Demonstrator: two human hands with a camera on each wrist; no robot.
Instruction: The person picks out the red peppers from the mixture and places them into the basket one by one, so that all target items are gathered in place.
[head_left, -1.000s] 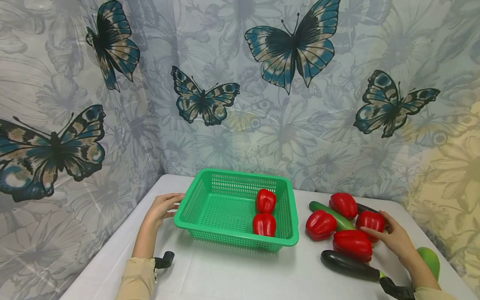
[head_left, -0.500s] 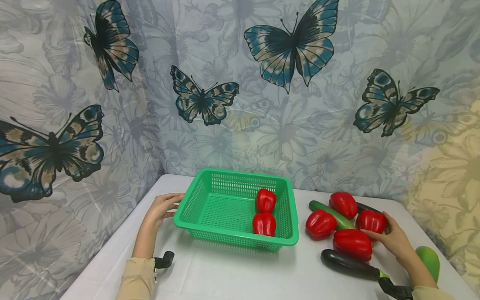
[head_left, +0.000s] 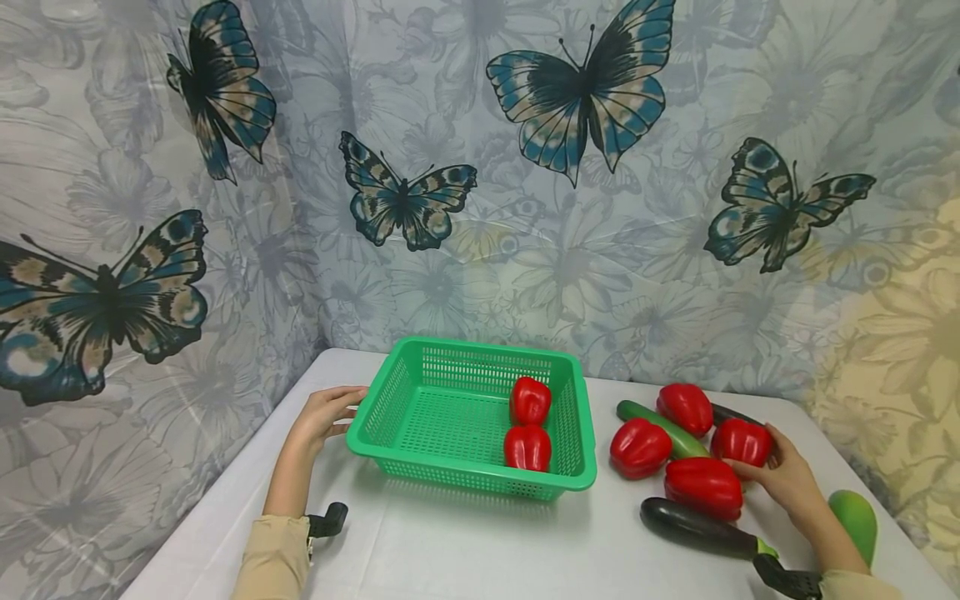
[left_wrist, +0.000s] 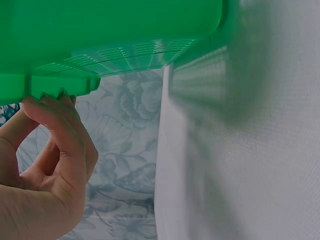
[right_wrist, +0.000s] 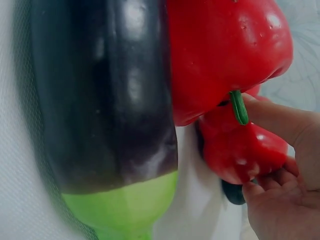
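Note:
At the left end of the green plastic basket (head_left: 471, 478), my left hand (head_left: 332, 414) holds the rim; the left wrist view has its bent fingers (left_wrist: 70, 132) against the rim's edge. Two red bell peppers, one behind (head_left: 530, 402) and one in front (head_left: 527, 448), lie in the basket's right part. My right hand (head_left: 787, 475) grips a red bell pepper (head_left: 740, 442) at the right of the table, thumb on the near side and fingers round the far side. In the right wrist view that bell pepper (right_wrist: 242, 152) is partly covered by the thumb and a nearer pepper.
Around the right hand lie more red bell peppers (head_left: 703, 487), a purple eggplant (head_left: 697, 528), a long green vegetable (head_left: 660, 427) and a dark elongated one (head_left: 731, 415). A green mango-like item (head_left: 855, 523) lies beside the right forearm. A butterfly-patterned cloth (head_left: 450, 292) hangs behind the white table (head_left: 465, 542).
My right thumb and fingers have closed in slightly on the bell pepper, which has barely moved. My left hand and the basket have stayed in place.

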